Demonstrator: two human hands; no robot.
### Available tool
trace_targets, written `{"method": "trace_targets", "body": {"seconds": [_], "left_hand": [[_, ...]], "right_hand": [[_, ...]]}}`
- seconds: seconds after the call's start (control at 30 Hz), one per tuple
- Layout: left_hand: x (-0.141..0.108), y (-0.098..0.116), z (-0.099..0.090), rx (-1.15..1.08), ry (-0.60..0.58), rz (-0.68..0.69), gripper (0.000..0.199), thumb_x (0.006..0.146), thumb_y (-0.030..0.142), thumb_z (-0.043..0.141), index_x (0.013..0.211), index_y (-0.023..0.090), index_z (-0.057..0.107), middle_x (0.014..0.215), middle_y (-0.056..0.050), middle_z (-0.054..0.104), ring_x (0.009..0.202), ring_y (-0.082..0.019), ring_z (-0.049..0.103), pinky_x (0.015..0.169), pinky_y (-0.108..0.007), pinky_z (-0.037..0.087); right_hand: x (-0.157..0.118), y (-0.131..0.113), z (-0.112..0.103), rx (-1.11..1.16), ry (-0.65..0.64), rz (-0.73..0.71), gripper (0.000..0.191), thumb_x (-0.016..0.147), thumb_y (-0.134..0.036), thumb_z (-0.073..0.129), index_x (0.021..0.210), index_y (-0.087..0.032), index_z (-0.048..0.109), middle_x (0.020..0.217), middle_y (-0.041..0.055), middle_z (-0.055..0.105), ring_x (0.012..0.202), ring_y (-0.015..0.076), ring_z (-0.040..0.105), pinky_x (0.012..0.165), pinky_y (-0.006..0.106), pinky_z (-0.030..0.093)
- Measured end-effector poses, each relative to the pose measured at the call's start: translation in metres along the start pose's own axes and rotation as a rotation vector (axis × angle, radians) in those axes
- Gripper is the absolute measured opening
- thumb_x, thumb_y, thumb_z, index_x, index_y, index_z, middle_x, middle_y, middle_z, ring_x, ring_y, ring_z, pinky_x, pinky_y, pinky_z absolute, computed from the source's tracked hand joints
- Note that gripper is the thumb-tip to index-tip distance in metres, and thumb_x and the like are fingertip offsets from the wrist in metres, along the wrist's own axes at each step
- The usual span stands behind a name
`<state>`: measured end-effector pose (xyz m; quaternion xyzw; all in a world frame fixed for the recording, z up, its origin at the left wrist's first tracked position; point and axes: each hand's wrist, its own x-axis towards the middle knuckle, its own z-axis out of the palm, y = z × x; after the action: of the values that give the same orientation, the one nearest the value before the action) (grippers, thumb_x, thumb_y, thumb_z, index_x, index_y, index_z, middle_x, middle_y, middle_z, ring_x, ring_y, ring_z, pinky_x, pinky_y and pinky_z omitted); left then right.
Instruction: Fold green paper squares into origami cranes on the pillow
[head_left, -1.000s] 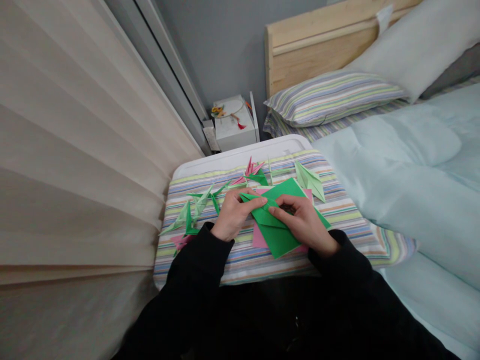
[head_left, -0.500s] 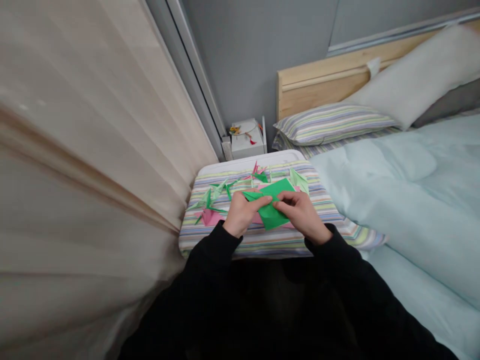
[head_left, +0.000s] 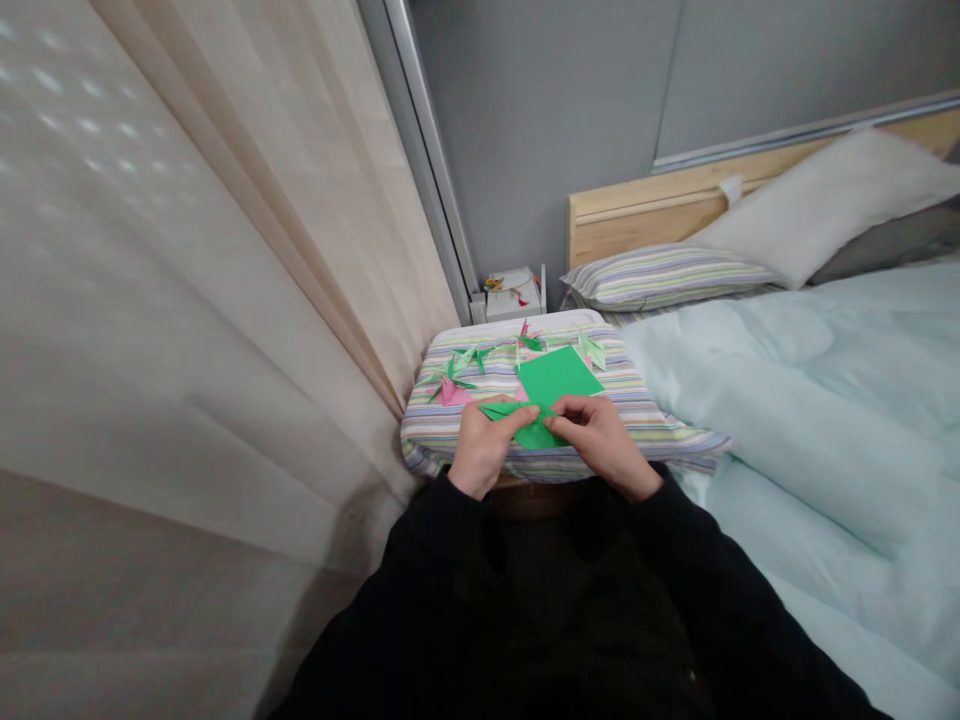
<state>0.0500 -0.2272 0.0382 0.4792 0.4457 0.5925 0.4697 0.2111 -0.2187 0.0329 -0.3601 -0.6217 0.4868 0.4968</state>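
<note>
A partly folded sheet of green origami paper (head_left: 534,432) is pinched between my two hands over the near side of a small table. My left hand (head_left: 487,438) grips its left part, thumb on top. Closed on the right part is my right hand (head_left: 596,432), thumb and fingertips together. Just beyond lies a flat green paper square (head_left: 559,374), with pink paper (head_left: 522,392) showing at its edge. Folded paper cranes in green and pink, among them a pink one (head_left: 452,392), rest on the striped cloth to the left. A pale green folded piece (head_left: 592,350) lies at the right.
The table wears a striped cloth (head_left: 637,425). A curtain (head_left: 300,250) hangs close on the left. To the right is a bed with a pale blue quilt (head_left: 810,400) and a striped pillow (head_left: 675,276). A small white cabinet (head_left: 514,300) stands behind the table.
Both hands have drawn the green paper nearer to my body, uncovering the green square behind it. The camera view has shifted, too.
</note>
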Motion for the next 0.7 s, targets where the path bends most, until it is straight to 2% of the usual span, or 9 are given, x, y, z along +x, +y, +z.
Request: {"method": "trace_targets", "body": {"seconds": [0.1,0.17,0.27,0.33,0.47,0.63,0.7], "left_hand": [[0.007,0.003,-0.007,0.004,0.019,0.048,0.03,0.061,0.029,0.09,0.061,0.014,0.065,0.058,0.003,0.059,0.055,-0.009,0.052,0.056,-0.024,0.043],[0.019,0.001,-0.013,0.006,0.054,0.079,0.03,0.063,0.032,0.09,0.061,0.014,0.066,0.057,0.003,0.058,0.054,-0.009,0.051,0.054,-0.024,0.042],[0.039,-0.008,-0.022,-0.039,0.088,0.086,0.029,0.061,0.032,0.092,0.067,0.014,0.07,0.065,0.0,0.065,0.06,-0.012,0.059,0.058,-0.025,0.048],[0.051,-0.019,-0.025,-0.096,0.092,0.081,0.03,0.062,0.032,0.092,0.068,0.014,0.069,0.067,-0.001,0.067,0.062,-0.013,0.061,0.061,-0.026,0.051],[0.073,-0.044,-0.021,-0.196,0.082,0.018,0.035,0.061,0.032,0.093,0.087,0.015,0.076,0.084,-0.004,0.076,0.074,-0.016,0.069,0.072,-0.03,0.057],[0.118,-0.066,-0.018,-0.188,0.157,0.012,0.037,0.058,0.033,0.093,0.085,0.015,0.076,0.086,-0.005,0.078,0.074,-0.017,0.069,0.072,-0.031,0.056],[0.135,-0.076,-0.021,-0.156,0.139,0.031,0.035,0.058,0.033,0.094,0.08,0.014,0.075,0.084,-0.005,0.077,0.073,-0.017,0.068,0.073,-0.031,0.056]], "right_hand": [[0.011,0.002,0.0,-0.022,-0.022,-0.034,0.024,0.074,-0.039,0.069,0.062,-0.019,0.062,0.057,-0.0035,0.053,0.057,0.0117,0.045,0.058,0.028,0.035],[0.024,0.008,-0.001,-0.01,-0.026,-0.012,0.026,0.074,-0.041,0.07,0.063,-0.019,0.063,0.058,-0.0016,0.058,0.058,0.0139,0.051,0.059,0.029,0.041],[0.047,0.023,-0.005,-0.021,-0.051,-0.011,0.022,0.073,-0.039,0.07,0.067,-0.018,0.067,0.063,0.0014,0.064,0.063,0.0177,0.06,0.064,0.032,0.049],[0.061,0.034,-0.007,-0.064,-0.071,-0.036,0.019,0.074,-0.037,0.068,0.068,-0.019,0.067,0.063,0.0016,0.065,0.063,0.0183,0.061,0.066,0.032,0.05],[0.092,0.055,-0.013,-0.232,-0.085,-0.137,0.02,0.08,-0.033,0.06,0.066,-0.019,0.064,0.062,0.0011,0.064,0.063,0.0169,0.06,0.066,0.031,0.047],[0.14,0.08,-0.023,-0.285,-0.129,-0.174,0.018,0.081,-0.032,0.061,0.069,-0.019,0.066,0.062,0.0003,0.064,0.062,0.016,0.058,0.065,0.03,0.044],[0.155,0.092,-0.027,-0.298,-0.15,-0.173,0.02,0.082,-0.034,0.061,0.071,-0.019,0.066,0.062,0.0004,0.065,0.061,0.0163,0.058,0.065,0.03,0.045]]}}
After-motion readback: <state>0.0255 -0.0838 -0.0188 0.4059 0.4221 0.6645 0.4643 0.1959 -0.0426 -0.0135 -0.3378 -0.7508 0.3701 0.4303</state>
